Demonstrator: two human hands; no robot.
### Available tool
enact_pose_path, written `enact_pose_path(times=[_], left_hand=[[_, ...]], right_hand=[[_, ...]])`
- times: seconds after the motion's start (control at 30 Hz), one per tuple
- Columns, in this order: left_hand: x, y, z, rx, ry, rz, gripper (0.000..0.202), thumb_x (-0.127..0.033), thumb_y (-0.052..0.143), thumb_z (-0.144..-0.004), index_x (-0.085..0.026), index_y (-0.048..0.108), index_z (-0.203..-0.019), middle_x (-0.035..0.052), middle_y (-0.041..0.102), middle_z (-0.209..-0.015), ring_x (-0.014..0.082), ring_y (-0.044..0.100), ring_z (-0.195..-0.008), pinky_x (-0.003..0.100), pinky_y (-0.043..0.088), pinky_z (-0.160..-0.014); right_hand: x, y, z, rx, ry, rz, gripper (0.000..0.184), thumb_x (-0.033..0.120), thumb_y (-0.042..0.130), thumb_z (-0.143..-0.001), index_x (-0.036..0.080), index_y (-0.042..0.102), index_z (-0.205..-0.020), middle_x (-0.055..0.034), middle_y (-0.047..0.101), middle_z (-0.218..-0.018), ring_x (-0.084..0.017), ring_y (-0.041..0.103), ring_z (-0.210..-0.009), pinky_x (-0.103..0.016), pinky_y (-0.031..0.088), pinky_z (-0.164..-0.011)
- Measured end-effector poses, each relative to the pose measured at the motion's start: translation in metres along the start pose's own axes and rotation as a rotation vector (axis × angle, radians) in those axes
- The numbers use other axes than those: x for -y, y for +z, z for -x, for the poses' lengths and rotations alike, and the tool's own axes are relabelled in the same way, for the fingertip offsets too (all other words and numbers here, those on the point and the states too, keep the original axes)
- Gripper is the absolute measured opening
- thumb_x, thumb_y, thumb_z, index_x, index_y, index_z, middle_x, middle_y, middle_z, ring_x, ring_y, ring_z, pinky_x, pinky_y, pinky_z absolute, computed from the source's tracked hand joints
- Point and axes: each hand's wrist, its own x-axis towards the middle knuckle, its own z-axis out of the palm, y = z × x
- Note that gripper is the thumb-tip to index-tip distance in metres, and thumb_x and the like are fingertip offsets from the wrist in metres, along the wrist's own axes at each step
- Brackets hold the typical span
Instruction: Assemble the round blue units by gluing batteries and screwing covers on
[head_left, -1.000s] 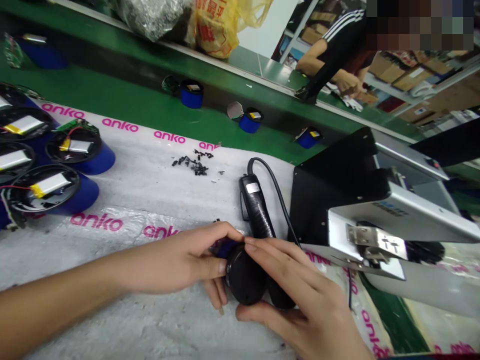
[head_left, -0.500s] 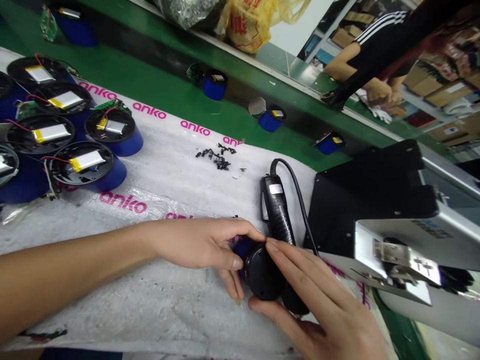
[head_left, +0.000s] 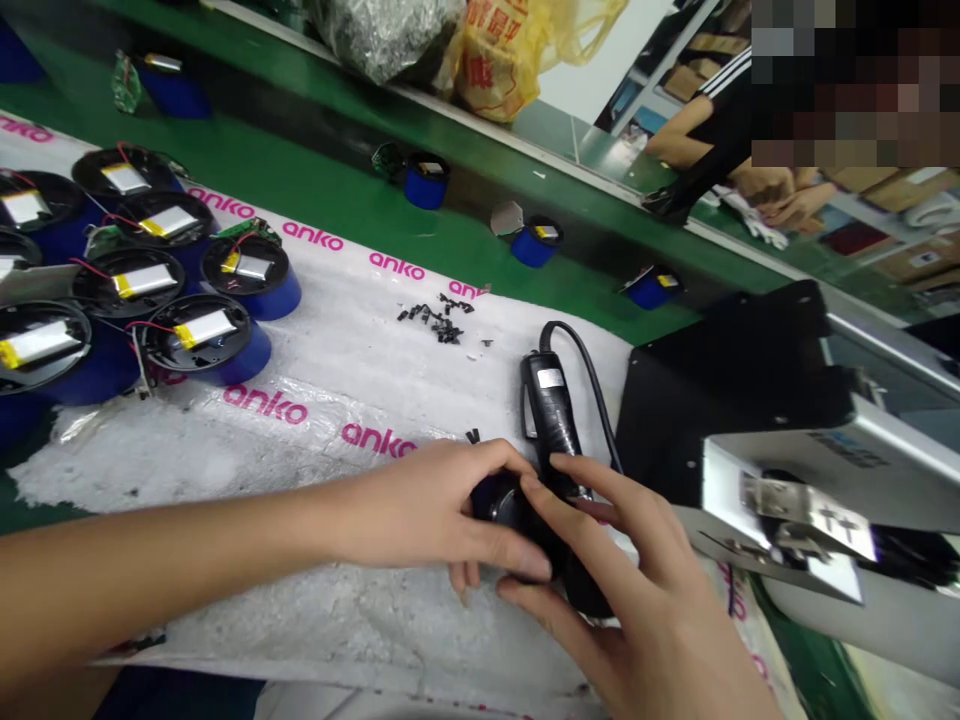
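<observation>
A dark round unit [head_left: 517, 515] is sitting between both hands, near centre. The left hand [head_left: 450, 510] is grasping it; the right hand [head_left: 652, 590] is curving around its right side, whether gripping one cannot tell. A black tool [head_left: 553, 405] is lying just beyond; blue housings [head_left: 253, 358] are standing left, a machine [head_left: 712, 390] right.

Black housing [head_left: 514, 512], pink-lettered white sheet [head_left: 352, 350]

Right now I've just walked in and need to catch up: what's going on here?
A person's left hand holds a black-and-blue housing, and the right hand has its fingers against it, close to a black corded tool. To the left stand blue housings with batteries showing. Small black pieces lie on the white sheet beyond the hands.
</observation>
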Motion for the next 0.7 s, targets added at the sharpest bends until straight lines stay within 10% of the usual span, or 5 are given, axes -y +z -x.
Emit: enact_pose_path(times=[0.23, 0.4, 0.7], left_hand=[[-0.002, 0.023, -0.001, -0.127, -0.067, 0.025, 0.023, -0.034, 0.060, -0.093, -0.027, 0.059, -0.115, -0.0027, 0.063, -0.082, 0.0087, 0.062, -0.049, 0.016, 0.051, -0.041], [0.000, 0.024, -0.005, -0.160, -0.079, 0.010, 0.030, -0.042, 0.065, -0.092, -0.025, 0.059, -0.116, -0.0030, 0.066, -0.076, 0.0099, 0.064, -0.049, 0.016, 0.053, -0.043], [-0.007, 0.022, -0.022, -0.108, -0.215, -0.062, 0.052, -0.059, 0.070, -0.085, -0.025, 0.058, -0.122, -0.0055, 0.062, -0.057, 0.0144, 0.067, -0.045, 0.018, 0.055, -0.043]], right_hand=[[-0.013, 0.002, 0.022, 0.011, 0.147, -0.118, 0.057, 0.038, 0.056, -0.096, 0.025, 0.040, -0.149, -0.0136, 0.037, -0.152, -0.026, 0.055, -0.131, -0.030, 0.064, -0.085], [-0.012, 0.028, 0.029, -0.105, 0.359, -0.273, 0.061, 0.018, 0.045, -0.097, 0.021, 0.026, -0.156, -0.0147, 0.048, -0.149, -0.025, 0.051, -0.137, -0.043, 0.051, -0.108], [-0.021, -0.021, 0.085, -0.478, 0.466, -0.385, 0.069, 0.064, 0.055, -0.090, 0.026, 0.046, -0.146, -0.0126, 0.070, -0.115, -0.030, 0.069, -0.104, -0.041, 0.060, -0.080]])
